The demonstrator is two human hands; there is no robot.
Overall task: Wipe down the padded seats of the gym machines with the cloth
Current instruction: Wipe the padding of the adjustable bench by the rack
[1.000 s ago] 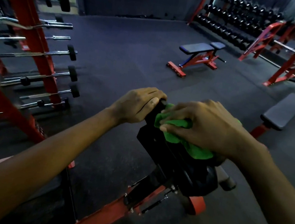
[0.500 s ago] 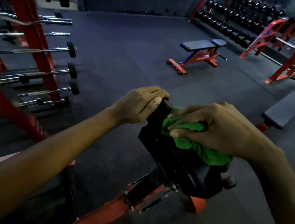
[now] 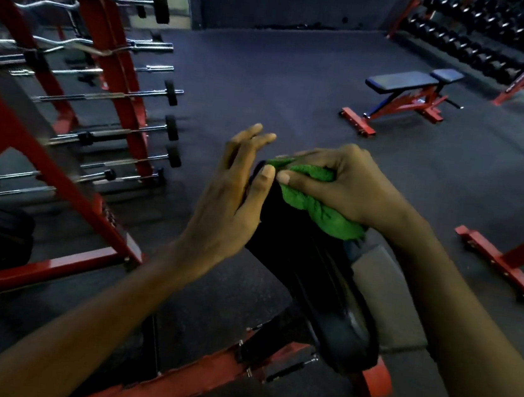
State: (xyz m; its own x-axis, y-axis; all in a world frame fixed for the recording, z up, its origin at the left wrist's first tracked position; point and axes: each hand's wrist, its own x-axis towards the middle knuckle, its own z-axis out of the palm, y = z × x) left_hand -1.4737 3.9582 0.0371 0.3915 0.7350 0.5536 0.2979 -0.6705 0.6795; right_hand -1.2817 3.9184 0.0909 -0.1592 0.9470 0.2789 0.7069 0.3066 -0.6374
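Dark rubber floor (image 3: 268, 83) covers this whole gym room. Closest to me is the red frame (image 3: 199, 378) of the machine, low at the bottom of my view. The black padded seat (image 3: 311, 270) sits on that frame and is tilted. Its long line starts low near me and climbs up and away to its top end. Both hands are at that top end. My left hand (image 3: 231, 194) is loose, with its fingers straight and spread. It holds nothing, and only the thumb side rests on the left edge of the seat. My right hand (image 3: 347, 189) is curled tight around the green cloth (image 3: 319, 205) and presses the bunched cloth onto the top right part of the seat. So the cloth is at the far, high end, and most of the seat lies below it, on my side. I think the next wipe should pull down the long line toward me. The right hand should do it, since it has the cloth. Farther off, a flat bench (image 3: 407, 82) stands alone on the floor. A barbell rack (image 3: 107, 47) is on the left and a dumbbell rack (image 3: 471, 42) is at the back.
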